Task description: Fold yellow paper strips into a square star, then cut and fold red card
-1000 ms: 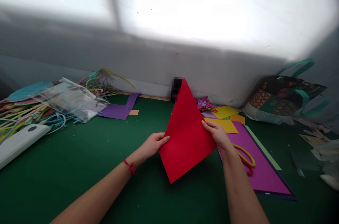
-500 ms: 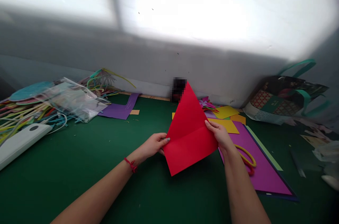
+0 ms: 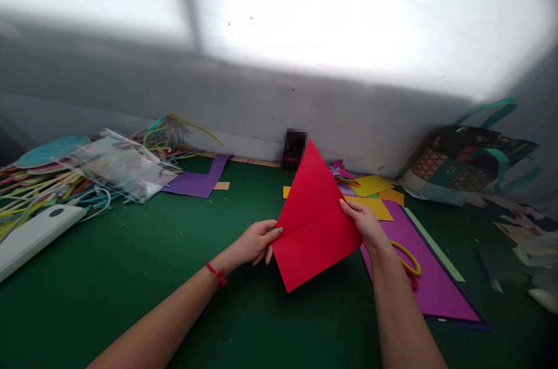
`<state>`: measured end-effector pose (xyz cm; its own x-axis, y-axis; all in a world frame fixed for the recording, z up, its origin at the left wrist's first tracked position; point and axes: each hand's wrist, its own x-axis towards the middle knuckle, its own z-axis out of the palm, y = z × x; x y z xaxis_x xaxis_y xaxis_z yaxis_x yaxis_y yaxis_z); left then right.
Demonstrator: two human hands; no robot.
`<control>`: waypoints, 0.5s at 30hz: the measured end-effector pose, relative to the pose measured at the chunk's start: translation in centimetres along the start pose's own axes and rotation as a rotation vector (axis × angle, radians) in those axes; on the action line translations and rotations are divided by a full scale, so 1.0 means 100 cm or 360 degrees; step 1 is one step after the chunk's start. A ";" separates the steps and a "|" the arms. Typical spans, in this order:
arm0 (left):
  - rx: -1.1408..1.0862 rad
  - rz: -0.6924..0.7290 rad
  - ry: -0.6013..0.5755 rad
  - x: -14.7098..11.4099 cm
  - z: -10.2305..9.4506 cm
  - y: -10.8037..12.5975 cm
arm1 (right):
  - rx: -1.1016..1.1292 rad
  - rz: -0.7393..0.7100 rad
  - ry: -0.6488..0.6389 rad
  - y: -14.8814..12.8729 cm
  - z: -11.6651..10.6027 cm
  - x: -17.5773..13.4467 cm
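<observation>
A sheet of red paper (image 3: 320,224) is held up over the green table, its pointed end toward the wall and a crease running across its middle. My left hand (image 3: 261,238) pinches the left edge at the crease, thumb on top. On the opposite edge, my right hand (image 3: 361,218) grips the paper between thumb and fingers; those fingers are partly hidden behind it. Beside my right forearm lie scissors (image 3: 407,258) with yellow and red handles, on a purple sheet (image 3: 440,282). Their blades are hidden from view.
At the left are a heap of coloured pipe cleaners (image 3: 39,192), a clear plastic bag (image 3: 131,168) and a white power strip (image 3: 41,235). Purple paper (image 3: 192,183) lies behind my left hand. Yellow paper pieces (image 3: 370,185) and a patterned bag (image 3: 449,160) are at the back right.
The red paper has shifted slightly right and down, with both hands still on it. My left hand's lower fingers now show below the paper's edge.
</observation>
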<state>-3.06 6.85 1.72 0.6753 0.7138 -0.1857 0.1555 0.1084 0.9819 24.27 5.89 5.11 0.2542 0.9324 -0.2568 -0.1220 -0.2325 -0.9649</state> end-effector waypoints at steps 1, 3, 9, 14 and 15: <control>-0.0043 0.0015 -0.0017 0.000 0.000 0.000 | 0.0003 0.0003 0.0006 0.000 -0.001 0.000; -0.0153 0.0057 -0.0064 -0.001 0.000 0.002 | 0.0015 0.0005 0.0023 0.001 -0.002 0.001; -0.0240 0.0105 -0.0108 -0.004 -0.001 0.007 | 0.0061 0.0022 0.0013 0.002 -0.006 0.001; -0.0212 0.0094 -0.0079 -0.006 0.001 0.009 | 0.0087 0.0015 -0.0028 0.001 -0.008 0.000; -0.0209 0.0085 -0.0077 -0.006 0.001 0.009 | 0.0081 0.0018 -0.0030 0.001 -0.008 0.000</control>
<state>-3.22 6.43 2.74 0.7147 0.6869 -0.1316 0.0250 0.1630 0.9863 25.05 5.66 4.98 0.2341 0.9351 -0.2660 -0.1735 -0.2290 -0.9578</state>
